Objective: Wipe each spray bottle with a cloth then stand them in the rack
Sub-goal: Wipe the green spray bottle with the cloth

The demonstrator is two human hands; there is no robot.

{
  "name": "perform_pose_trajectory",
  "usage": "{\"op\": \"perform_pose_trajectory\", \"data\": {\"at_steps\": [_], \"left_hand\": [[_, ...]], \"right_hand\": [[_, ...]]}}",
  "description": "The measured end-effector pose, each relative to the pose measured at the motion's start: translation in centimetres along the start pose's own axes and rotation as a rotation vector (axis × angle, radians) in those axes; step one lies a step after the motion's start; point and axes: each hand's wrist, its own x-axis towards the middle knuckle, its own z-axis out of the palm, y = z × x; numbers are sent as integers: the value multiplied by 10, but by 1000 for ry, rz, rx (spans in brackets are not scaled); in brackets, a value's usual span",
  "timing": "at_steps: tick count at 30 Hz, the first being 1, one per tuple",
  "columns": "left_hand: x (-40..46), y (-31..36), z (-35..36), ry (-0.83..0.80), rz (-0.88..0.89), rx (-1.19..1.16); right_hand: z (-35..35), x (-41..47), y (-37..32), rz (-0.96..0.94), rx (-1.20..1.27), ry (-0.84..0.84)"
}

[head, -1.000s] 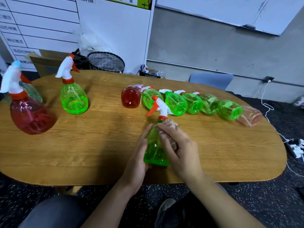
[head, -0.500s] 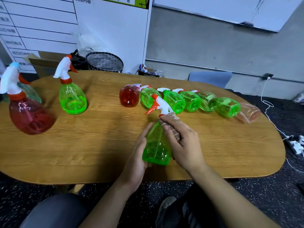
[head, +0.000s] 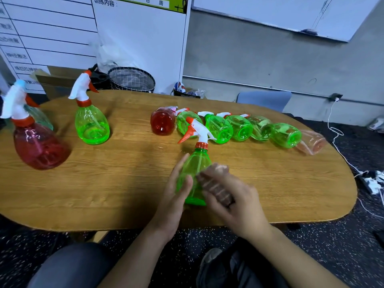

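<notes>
1. Head view: green spray bottle (head: 195,171) stands upright near the tabletop's (head: 124,183) front edge.
2. Left hand (head: 174,196) fingers straight, flat against the bottle's side.
3. Right hand (head: 232,196) fingers curled, pressing a blurred cloth (head: 216,183) onto the bottle.

1. Evenly lit indoor scene, moderately bright, with soft light apparently from overhead.
2. Faint sheen on the wooden table (head: 104,183), with soft, short shadows beside the standing red spray bottle (head: 37,142) and standing green spray bottle (head: 91,125).
3. Bright translucent glow through the green plastic of the held spray bottle (head: 195,163).
4. Motion blur over the right hand (head: 230,194), fingers smeared; perhaps a clear wrap or cloth under them, too blurred to tell.
5. Left hand (head: 176,192) slightly soft as well.
6. Strong wide-angle bending: table rim curved, wall lines slanted near the edges.
7. Dark, speckled floor underexposed at the bottom; the whiteboard (head: 291,11) pale and washed.
</notes>
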Motion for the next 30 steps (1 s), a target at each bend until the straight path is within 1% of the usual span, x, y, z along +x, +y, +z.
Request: {"op": "perform_pose_trajectory", "data": {"at_steps": [3,5,7,9,12,16,24,27,30], "left_hand": [[3,-1,0,-16,3,-33],[3,-3,0,-11,11,-56],[4,-4,0,-8,20,-57],[3,-5,-2,-9,27,-28],[2,-6,-2,-30,35,22],[0,-5,2,-80,59,77],[-2,-6,2,-59,89,125],[0,-11,3,-7,124,136],[1,-14,3,-10,130,177]], "right_hand": [[-3,15,5,293,276,140],[1,24,13,449,409,205],[11,25,17,528,502,191],[23,20,12,551,517,171],[33,11,4,601,532,192],[38,2,2,568,546,178],[27,3,12,484,446,177],[11,17,18,375,272,217],[-7,42,24,281,56,239]]}}
